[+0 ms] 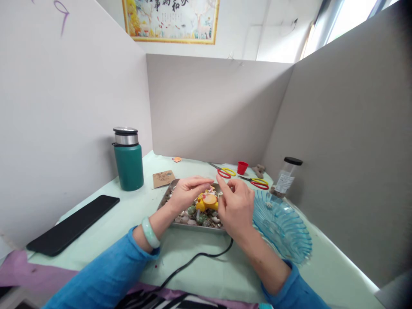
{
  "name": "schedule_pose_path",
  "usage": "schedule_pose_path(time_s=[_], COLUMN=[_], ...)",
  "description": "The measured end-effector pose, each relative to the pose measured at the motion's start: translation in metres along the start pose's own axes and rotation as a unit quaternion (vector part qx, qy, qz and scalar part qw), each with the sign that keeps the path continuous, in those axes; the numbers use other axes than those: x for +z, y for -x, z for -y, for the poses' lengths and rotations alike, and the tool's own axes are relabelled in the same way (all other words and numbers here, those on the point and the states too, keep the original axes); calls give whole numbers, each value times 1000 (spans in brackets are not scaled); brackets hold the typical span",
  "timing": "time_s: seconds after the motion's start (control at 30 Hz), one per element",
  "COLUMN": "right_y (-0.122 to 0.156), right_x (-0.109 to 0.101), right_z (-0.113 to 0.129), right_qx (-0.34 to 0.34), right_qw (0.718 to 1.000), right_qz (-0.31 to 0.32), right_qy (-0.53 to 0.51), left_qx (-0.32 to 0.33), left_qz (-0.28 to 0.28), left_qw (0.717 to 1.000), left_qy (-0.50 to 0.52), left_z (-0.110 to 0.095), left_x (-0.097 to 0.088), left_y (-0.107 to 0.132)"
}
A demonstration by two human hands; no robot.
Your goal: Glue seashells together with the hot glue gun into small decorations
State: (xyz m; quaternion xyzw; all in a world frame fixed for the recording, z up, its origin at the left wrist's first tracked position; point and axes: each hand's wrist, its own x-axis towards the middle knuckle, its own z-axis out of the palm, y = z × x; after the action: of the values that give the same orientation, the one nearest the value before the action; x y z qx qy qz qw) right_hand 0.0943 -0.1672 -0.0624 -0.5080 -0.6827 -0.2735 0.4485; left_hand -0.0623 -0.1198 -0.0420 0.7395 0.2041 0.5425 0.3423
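Above the near half of a metal tray (199, 228), my left hand (188, 192) reaches in from the left with its fingers stretched out and the thumb just under them. My right hand (237, 206) faces it from the right, index finger raised and the other fingers bent. The fingertips are close but apart, and I see nothing held in either hand. Between and below them sits a yellow figure (202, 205) with a round, pale orange disc (210, 199) on it. Shells and pebbles (191, 222) fill the tray around it. My right hand hides the tray's right side.
A blue ribbed glass dish (289, 231) lies right of the tray, by a black-lidded jar (286, 178). Behind are scissors (227, 173), more scissors (257, 183) and a red cup (242, 168). A green bottle (128, 167) and black slab (75, 223) stand left. A black cable (196, 255) runs in front.
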Motion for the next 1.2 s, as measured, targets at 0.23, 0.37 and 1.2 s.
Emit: schedule_pose_path(time_s=[0.23, 0.37, 1.2], right_y=[3, 5, 7], right_x=[-1, 0, 0], right_z=[1, 2, 7], right_qx=[-21, -33, -74], right_qw=[997, 995, 997], right_qz=[-16, -17, 2], right_qy=[-75, -88, -34], left_qx=[12, 12, 41], left_qz=[-7, -14, 29], left_qw=[1000, 1000, 997], left_qy=[11, 14, -65], left_z=[0, -3, 2], left_x=[0, 1, -4], left_y=[1, 0, 1])
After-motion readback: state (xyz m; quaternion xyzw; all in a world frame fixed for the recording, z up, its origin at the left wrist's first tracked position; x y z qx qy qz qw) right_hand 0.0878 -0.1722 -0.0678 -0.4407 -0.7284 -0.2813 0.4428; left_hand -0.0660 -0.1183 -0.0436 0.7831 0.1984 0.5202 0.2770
